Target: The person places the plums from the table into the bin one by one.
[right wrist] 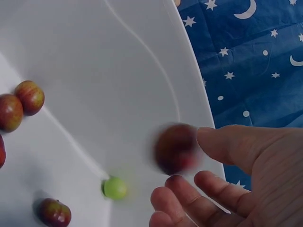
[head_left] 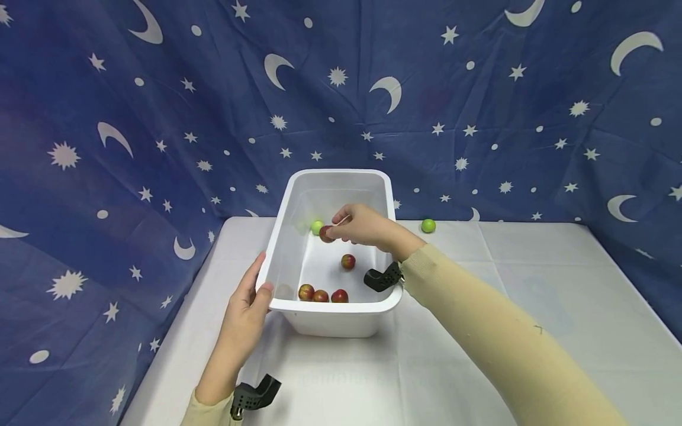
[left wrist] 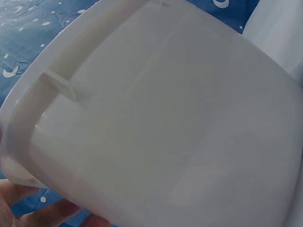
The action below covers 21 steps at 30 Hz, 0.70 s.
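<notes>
A white plastic tub stands tilted on the table. My left hand grips its near left corner, thumb on the rim and fingers along the outside; in the left wrist view the tub's outer wall fills most of the picture. My right hand is inside the tub, thumb and fingers spread apart. At its fingertips is a dark red plum, blurred, with the thumb tip at its edge. Below lie a green fruit and a single red plum. Several more plums line the near wall.
Another round green fruit sits on the white-covered table, right of the tub near the back. Behind and to the left hangs a blue cloth with moons and stars. Dark cameras are strapped to both wrists.
</notes>
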Available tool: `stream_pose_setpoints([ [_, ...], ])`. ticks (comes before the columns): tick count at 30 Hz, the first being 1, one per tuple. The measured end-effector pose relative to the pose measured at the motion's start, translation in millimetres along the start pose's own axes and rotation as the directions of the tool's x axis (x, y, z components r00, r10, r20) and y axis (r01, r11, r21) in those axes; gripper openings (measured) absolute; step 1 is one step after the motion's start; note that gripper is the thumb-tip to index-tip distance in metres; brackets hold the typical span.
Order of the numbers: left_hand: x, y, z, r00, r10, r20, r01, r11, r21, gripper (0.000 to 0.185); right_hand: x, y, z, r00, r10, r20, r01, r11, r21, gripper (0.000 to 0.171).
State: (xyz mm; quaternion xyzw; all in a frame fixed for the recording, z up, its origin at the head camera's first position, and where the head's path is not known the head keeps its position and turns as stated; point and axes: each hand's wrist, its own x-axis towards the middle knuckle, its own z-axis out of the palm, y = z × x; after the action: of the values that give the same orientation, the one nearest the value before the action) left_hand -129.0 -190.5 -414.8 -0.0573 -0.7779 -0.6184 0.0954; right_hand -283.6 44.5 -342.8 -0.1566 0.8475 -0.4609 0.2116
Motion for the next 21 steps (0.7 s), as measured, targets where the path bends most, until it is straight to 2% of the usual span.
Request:
stream_pose_setpoints([
  [11,-1.2,-1.7,0.1,1.000,-0.001,0.000,0.001,1.000,0.003,0.052,-18.2,-4.5,-19.6,0.996,-0.078,-0.047,0.079,0.997,0.022,0.038],
  [17,-1.3,-1.5,-0.2,1.000,-0.002,-0.004,0.002,1.000,0.009,0.051,-35.4,-3.2,-38.0,0.989,-0.072,-0.131,0.079,0.996,0.048,0.041],
  [21,-1.2,-0.6,0.4,1.000,0.006,0.002,-0.006,1.000,0.010,0.051,-46.1,5.9,-53.2,0.976,-0.093,-0.199,0.117,0.987,0.111,0.045],
])
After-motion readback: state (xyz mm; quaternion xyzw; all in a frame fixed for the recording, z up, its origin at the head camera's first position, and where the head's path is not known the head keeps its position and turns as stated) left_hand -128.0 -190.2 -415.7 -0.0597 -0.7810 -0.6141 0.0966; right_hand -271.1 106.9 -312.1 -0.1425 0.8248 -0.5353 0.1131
